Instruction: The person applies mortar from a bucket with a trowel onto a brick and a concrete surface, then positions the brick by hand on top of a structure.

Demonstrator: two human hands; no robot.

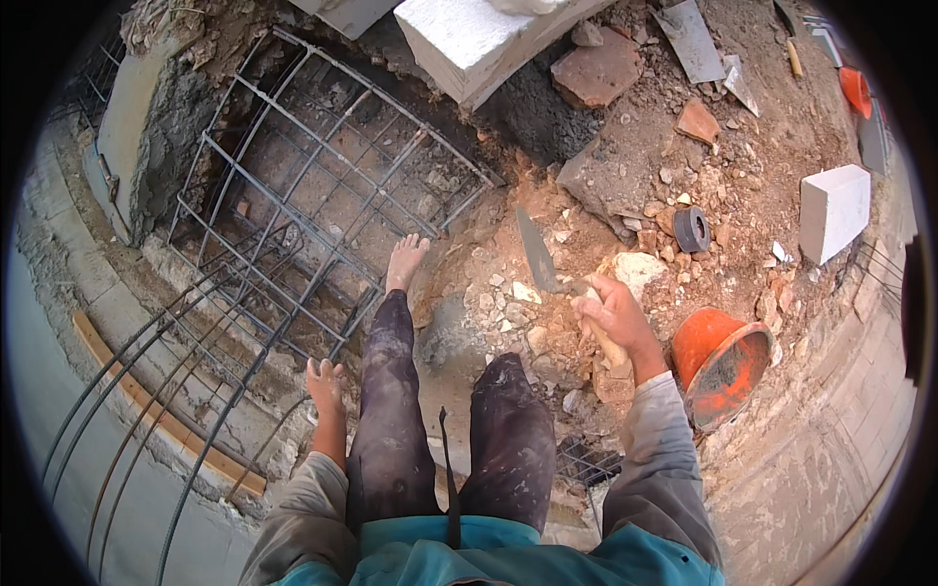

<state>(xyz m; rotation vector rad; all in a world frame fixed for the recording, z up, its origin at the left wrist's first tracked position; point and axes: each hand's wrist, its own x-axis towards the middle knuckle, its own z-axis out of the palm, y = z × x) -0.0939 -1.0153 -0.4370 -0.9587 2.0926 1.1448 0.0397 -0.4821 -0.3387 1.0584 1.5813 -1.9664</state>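
Note:
My right hand (616,314) is wrapped round the wooden handle of a trowel (535,252), its grey blade pointing up and to the left over stony soil. Close to its right lies an orange bucket (708,356), tipped on its side with grey residue inside. My left hand (325,384) hangs beside my left leg with its fingers apart and nothing in them. Nearest to it is the rebar cage (283,207), a grid of steel bars set in the dug-out pit.
A white block (464,49) sits at the pit's far edge; another white block (835,210) stands at the right. A black ring-shaped roll (692,230) lies among stones. Long bent bars (147,405) reach out at the left past a wooden plank (161,415).

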